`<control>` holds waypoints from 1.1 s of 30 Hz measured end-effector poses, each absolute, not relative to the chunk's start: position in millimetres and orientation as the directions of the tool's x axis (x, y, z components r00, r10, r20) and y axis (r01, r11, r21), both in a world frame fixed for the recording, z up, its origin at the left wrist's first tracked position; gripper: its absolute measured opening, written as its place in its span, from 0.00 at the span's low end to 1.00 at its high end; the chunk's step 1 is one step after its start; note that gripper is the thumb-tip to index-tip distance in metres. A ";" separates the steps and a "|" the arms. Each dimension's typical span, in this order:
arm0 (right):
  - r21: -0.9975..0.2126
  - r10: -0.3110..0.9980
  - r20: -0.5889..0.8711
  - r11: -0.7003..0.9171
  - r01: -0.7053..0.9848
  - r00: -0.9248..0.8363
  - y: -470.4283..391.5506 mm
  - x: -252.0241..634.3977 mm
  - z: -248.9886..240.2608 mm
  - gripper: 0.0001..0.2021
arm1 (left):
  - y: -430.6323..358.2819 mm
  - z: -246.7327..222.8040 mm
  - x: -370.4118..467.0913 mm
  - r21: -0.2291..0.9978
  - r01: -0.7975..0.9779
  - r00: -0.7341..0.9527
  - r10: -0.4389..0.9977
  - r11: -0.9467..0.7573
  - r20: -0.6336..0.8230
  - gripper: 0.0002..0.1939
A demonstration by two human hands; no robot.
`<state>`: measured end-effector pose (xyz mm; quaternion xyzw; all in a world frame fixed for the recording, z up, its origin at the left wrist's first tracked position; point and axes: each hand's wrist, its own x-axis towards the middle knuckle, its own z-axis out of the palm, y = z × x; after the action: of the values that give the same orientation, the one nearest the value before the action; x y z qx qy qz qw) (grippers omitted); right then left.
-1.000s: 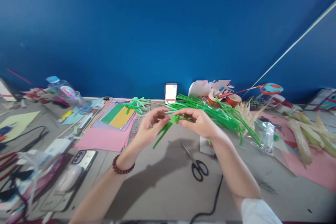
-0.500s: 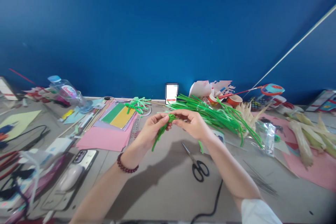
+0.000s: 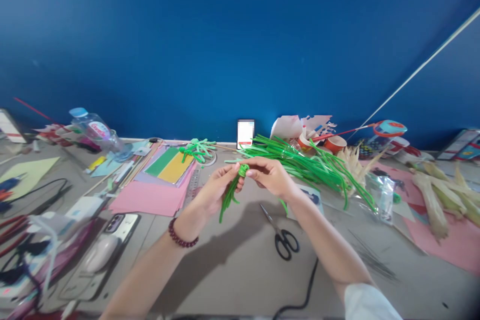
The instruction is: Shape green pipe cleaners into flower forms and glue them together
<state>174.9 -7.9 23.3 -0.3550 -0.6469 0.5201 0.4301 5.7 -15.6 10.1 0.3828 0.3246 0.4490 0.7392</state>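
Note:
Between my two hands, above the middle of the table, is a small bundle of green fuzzy stems [image 3: 229, 196] with a coiled knob at its top. My left hand [image 3: 214, 187] is closed round the bundle just under the knob, and the loose ends hang down to the lower left. The thumb and fingers of my right hand [image 3: 270, 177] pinch the knob from the right side. Black-handled scissors [image 3: 282, 238] lie on the table below my right hand. A large pile of green stems [image 3: 300, 164] lies behind my right wrist.
Pink paper [image 3: 152, 199] and coloured sheets lie on the left, near a phone [image 3: 123, 225] and a mouse [image 3: 100, 254]. A lit phone [image 3: 245, 133] stands against the blue wall. Orange cups [image 3: 335, 144] and dried husks [image 3: 431, 200] are on the right.
The green bundle has turned between my fingers, so its coiled knob and more of its hanging ends show. Both hands stay in nearly the same place.

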 end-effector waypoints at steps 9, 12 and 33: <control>-0.883 0.847 0.392 0.456 0.111 -0.360 -8.1 176.9 26.7 0.12 | -19.1 20.6 4.1 0.890 -0.367 0.362 0.923 0.273 -0.133 0.18; -0.849 0.848 0.397 0.485 0.210 -0.351 -10.7 176.7 28.6 0.12 | -17.4 19.2 3.1 0.906 -0.360 0.359 0.929 0.222 -0.085 0.15; -0.961 0.945 0.275 0.273 -0.039 -0.179 -3.4 166.2 16.2 0.18 | -21.4 17.3 10.2 0.901 -0.430 0.286 0.955 0.058 0.076 0.17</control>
<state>166.2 -3.4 16.2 -0.3743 -0.6050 0.4729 0.5198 10.2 -21.4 17.3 0.4476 0.2931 0.5205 0.6655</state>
